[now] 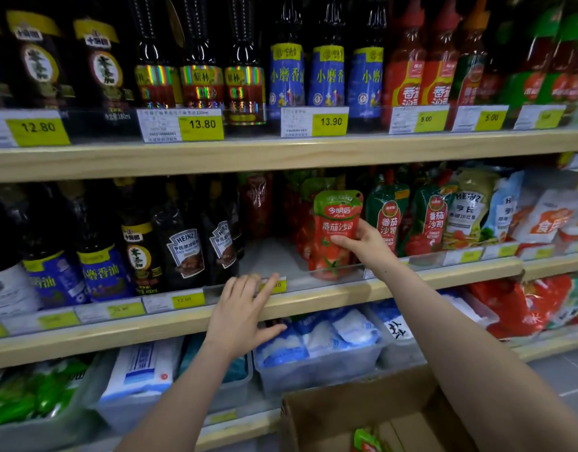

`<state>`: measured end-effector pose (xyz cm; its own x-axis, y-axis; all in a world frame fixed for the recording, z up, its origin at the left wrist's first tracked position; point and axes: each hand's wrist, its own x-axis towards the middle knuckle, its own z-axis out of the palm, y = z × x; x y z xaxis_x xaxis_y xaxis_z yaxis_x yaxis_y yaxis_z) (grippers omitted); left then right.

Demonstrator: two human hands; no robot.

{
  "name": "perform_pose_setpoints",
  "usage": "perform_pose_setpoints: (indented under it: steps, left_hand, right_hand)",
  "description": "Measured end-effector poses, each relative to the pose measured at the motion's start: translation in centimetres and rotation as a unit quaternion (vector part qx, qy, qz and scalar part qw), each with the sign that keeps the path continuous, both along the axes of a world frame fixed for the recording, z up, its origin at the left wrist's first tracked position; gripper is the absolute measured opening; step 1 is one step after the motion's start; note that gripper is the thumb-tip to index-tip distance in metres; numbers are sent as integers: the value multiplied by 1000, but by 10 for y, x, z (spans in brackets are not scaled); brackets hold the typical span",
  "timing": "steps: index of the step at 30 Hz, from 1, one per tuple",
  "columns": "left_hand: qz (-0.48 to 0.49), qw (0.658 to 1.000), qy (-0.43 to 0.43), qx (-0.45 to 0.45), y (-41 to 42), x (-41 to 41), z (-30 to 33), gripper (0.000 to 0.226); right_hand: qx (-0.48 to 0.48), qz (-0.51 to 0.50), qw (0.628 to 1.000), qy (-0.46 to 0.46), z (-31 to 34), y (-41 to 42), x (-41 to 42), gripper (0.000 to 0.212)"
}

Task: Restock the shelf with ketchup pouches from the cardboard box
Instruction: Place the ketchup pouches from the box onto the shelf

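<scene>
My right hand (365,243) grips a red ketchup pouch (334,233) with a green top, holding it upright at the front of the middle shelf (313,300), just behind the clear rail. More red pouches stand behind it. My left hand (245,308) rests flat on the shelf's front edge, fingers spread, over a yellow price tag, holding nothing. A bare patch of shelf floor (268,256) lies left of the held pouch. The cardboard box (362,409) sits open at the bottom right, with one more ketchup pouch (367,440) showing inside.
Dark Heinz sauce bottles (183,249) stand left of the gap, green-and-red ketchup pouches (388,216) right of it. The upper shelf holds bottles and price tags. Below are clear bins (317,370) of white and blue packets and green bags.
</scene>
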<state>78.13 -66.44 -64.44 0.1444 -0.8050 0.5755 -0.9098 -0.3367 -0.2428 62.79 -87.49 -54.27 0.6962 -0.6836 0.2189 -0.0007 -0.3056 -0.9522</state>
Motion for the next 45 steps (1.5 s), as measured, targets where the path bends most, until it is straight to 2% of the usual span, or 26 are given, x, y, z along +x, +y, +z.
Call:
perform_pose_setpoints:
  steps: [3,7,16,20,23,26,29,32,35,37,41,45]
  left_hand:
    - [8,1000,-7,-6,-2,0,-2,86]
    - [20,1000,-7,1,-2,-2,-2,86]
    - [42,999,0,18,-1,-6,0,87]
    - [61,998,25,20,-2,-11,3,83]
    - [59,996,67,-24,-7,-31,-3,70]
    - [-24,994,98,-35,-20,-70,-23,60]
    - [-117,986,122,-5,-38,-115,-47,55]
    - [-201,967,153,20,-55,-153,-71,52]
    - [-248,942,208,91,-68,-182,-100,52]
    - [-260,927,226,145,-74,-195,-122,52]
    - [-246,906,262,222,-84,-211,-170,52]
    - [-180,896,296,279,-95,-221,-216,49]
  right_hand:
    - [23,13,1000,9,-2,-6,2,40]
    - [41,19,999,3,-7,-3,-1,34]
    - [29,4,1000,7,-8,4,-5,42]
    - [-13,-43,999,2,-7,7,-23,55]
    - [-71,-62,995,16,-17,7,-62,52]
    - [-123,-77,987,75,-43,5,-110,45]
    - [-190,-112,957,187,-83,-3,-163,47]
    - [-200,-127,927,290,-122,-6,-217,49]
    - [-208,-140,891,378,-155,-5,-258,52]
    - [-194,-155,868,429,-175,-4,-278,58]
    - [-171,-147,856,465,-209,-7,-302,63]
    - [-224,-164,807,522,-217,-10,-305,58]
